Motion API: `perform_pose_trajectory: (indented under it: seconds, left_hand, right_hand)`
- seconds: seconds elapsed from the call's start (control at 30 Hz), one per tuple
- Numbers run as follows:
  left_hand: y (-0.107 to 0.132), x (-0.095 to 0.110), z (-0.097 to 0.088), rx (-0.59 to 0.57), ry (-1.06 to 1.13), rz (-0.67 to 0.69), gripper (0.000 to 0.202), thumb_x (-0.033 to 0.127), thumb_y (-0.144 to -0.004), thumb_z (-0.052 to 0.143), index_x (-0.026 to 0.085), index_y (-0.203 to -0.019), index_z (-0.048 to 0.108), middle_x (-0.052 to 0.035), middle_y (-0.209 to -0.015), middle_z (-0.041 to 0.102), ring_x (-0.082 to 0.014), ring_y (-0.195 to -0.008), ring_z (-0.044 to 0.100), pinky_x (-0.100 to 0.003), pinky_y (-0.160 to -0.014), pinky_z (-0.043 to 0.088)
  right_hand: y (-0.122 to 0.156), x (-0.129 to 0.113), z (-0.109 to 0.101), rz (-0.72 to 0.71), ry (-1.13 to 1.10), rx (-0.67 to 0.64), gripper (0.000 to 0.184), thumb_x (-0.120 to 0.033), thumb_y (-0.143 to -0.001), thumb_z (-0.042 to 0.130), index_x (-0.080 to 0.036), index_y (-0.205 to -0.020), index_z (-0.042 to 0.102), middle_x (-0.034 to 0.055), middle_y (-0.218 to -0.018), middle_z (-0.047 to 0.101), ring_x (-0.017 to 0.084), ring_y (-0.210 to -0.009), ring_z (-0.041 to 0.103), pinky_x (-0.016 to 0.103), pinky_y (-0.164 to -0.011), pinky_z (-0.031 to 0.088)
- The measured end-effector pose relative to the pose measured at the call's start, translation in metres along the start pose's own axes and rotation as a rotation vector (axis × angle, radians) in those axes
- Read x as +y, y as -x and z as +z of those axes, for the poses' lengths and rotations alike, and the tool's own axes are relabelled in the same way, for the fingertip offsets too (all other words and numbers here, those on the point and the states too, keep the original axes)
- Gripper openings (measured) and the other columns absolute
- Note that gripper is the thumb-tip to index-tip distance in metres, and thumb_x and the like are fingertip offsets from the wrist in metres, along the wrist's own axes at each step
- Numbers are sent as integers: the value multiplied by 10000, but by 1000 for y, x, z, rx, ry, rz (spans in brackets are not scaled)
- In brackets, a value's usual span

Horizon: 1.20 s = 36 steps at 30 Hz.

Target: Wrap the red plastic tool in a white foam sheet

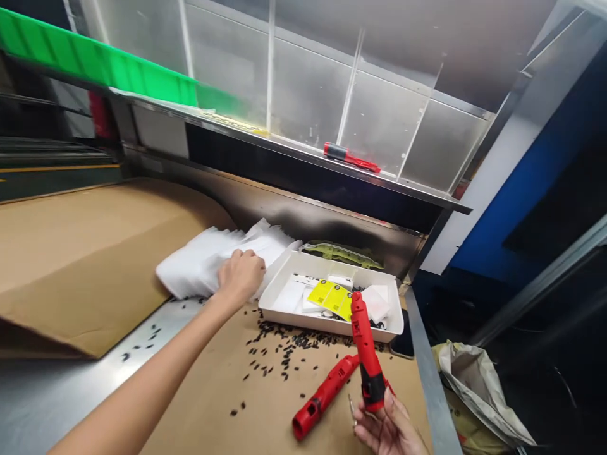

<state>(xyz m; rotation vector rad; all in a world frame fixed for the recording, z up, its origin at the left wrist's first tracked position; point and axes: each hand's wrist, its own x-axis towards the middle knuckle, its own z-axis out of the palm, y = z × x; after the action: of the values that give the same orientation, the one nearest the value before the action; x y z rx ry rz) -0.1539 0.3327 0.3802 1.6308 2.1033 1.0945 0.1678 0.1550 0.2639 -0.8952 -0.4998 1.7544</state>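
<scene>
My left hand (241, 275) reaches forward and rests on a stack of white plastic bags (208, 259), fingers curled over its edge. Whether it grips a bag I cannot tell. My right hand (386, 426) holds a red electric screwdriver (365, 354) upright near the table's front right. A second red screwdriver (325, 395) lies flat on the cardboard just left of it. Small black screws (279, 351) are scattered between the two hands.
A white tray (284, 297) with yellow labels and white packets stands beyond the screws. Brown cardboard (85, 259) covers the left of the table. A third red tool (351, 157) lies on the metal shelf above. A crumpled bag (474, 385) sits off the table's right edge.
</scene>
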Motion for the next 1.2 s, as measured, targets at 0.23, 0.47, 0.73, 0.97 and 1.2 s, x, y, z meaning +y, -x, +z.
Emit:
perform_pose_trajectory:
  seconds: [0.23,0.47,0.73,0.97,1.2]
  left_hand:
    - [12,15,-19,56,484,-158,198,307,-924,580,120,-882,633,-4,-899,628,-220,-922,636,-391,-802,546]
    - [51,40,19,-41,1146,-480,72,69,-867,620,128,-832,594,12,-831,624,-111,-704,620,-239,-589,550]
    - [153,91,100,-228,1443,-455,93,41,-852,613,133,-853,598,7,-850,645,-136,-769,636,-285,-673,559]
    - [181,97,112,-344,1502,-339,94,114,-850,652,151,-900,581,2,-885,644,-144,-772,626,-302,-688,543]
    - [178,91,123,-314,1403,-308,197,94,-818,692,149,-974,584,-12,-946,665,-171,-847,657,-340,-745,563]
  right_hand:
    - [6,-8,5,-21,-94,-1,486,-425,-615,904,-101,-927,720,127,-869,775,220,-796,753,296,-680,603]
    - [20,-10,13,-49,-127,-17,453,-399,-625,907,-111,-912,706,126,-873,778,204,-791,754,279,-682,603]
    - [25,0,19,-86,-123,56,566,-462,-558,926,-104,-920,679,120,-833,775,197,-745,757,250,-633,612]
    - [24,10,20,-113,-78,150,594,-514,-563,908,-93,-904,668,105,-776,762,186,-699,745,231,-577,599]
    - [23,10,25,-103,-41,147,594,-547,-559,897,-102,-879,667,86,-764,758,166,-676,734,223,-581,587]
